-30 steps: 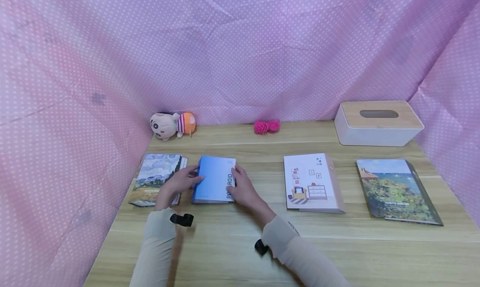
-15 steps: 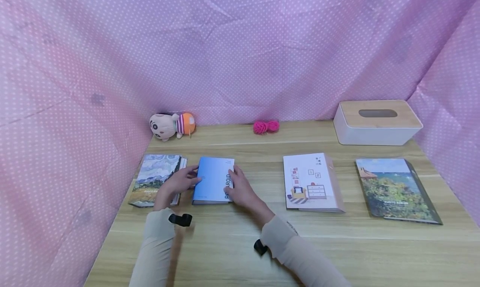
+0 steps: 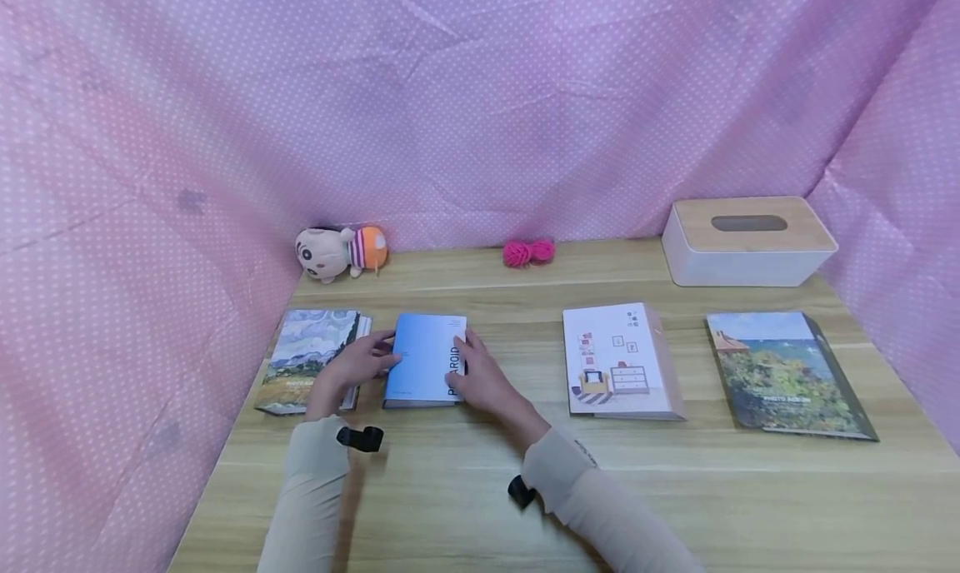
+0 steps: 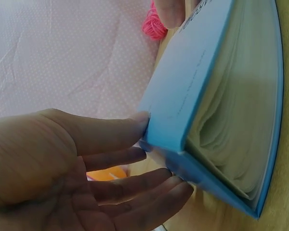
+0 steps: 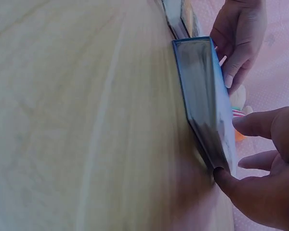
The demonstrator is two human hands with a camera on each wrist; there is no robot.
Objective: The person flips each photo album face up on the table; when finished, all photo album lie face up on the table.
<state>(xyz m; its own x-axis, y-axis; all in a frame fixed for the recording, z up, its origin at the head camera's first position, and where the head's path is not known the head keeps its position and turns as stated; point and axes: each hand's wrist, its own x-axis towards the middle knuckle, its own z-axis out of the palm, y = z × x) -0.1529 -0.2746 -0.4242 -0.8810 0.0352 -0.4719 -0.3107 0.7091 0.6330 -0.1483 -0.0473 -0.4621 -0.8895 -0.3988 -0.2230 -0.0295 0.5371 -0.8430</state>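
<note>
A blue photo album [image 3: 425,358] lies on the wooden table between my two hands, its cover lettered at the right side. In the left wrist view, my left hand [image 4: 82,168] touches the spine side with thumb and fingers nearly straight. My right hand [image 3: 483,377] pinches the opposite edge, thumb over the cover and a fingertip at the lower corner in the right wrist view. The album's page ends [image 5: 198,79] show between its covers. Just left of it, partly behind my left hand [image 3: 352,369], is an album with a painted landscape cover [image 3: 311,344].
To the right lie a white album with a furniture drawing [image 3: 611,356] and an album with a seaside garden picture [image 3: 780,373]. Along the back are a plush toy [image 3: 341,251], pink yarn [image 3: 528,253] and a tissue box [image 3: 750,244]. A pink dotted curtain [image 3: 480,107] hangs behind.
The blue album's right edge has shifted slightly left, along with my right hand. My left hand stays at the spine. The whole head view has drifted a little.
</note>
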